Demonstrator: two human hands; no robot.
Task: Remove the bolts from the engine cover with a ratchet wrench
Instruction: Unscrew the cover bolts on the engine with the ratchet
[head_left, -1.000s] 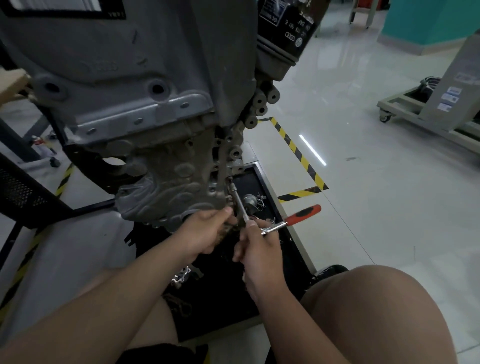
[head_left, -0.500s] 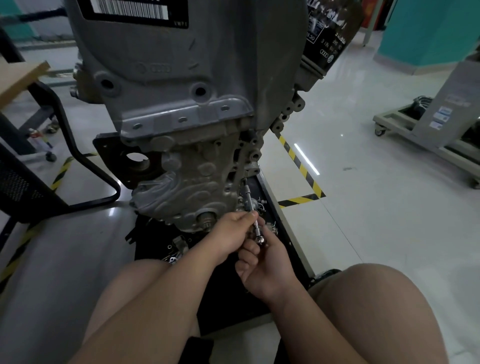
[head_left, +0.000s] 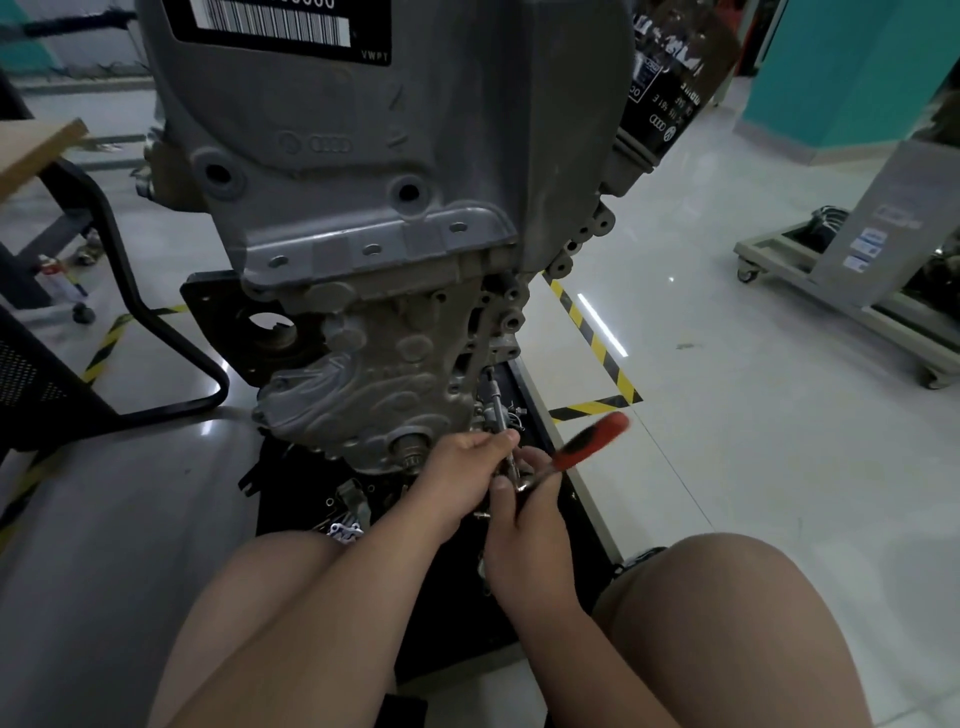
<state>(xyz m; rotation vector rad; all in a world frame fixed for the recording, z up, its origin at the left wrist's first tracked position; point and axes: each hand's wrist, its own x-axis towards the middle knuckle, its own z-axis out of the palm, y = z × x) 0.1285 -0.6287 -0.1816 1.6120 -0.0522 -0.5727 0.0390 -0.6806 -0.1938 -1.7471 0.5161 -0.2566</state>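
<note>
A grey engine cover (head_left: 384, 332) hangs in front of me, its lower right edge lined with bolt bosses. A ratchet wrench with a red and black handle (head_left: 589, 441) carries a slim metal extension bar (head_left: 496, 410) that reaches up to the cover's lower right corner. My left hand (head_left: 462, 467) pinches the extension bar just below the cover. My right hand (head_left: 524, 514) grips the ratchet's head end, and the handle sticks out up and to the right, blurred. The bolt itself is hidden by the socket.
A black tray (head_left: 540, 410) under the engine holds loose metal parts (head_left: 345, 530). Yellow-black floor tape (head_left: 592, 338) runs to the right. A wheeled trolley (head_left: 841, 291) stands at far right, a black chair frame (head_left: 171, 322) at left. My bare knees fill the foreground.
The ratchet handle swung out of sight behind my right hand, then back out to the right. The view tilted up and closer to the engine. Both hands stayed on the tool.
</note>
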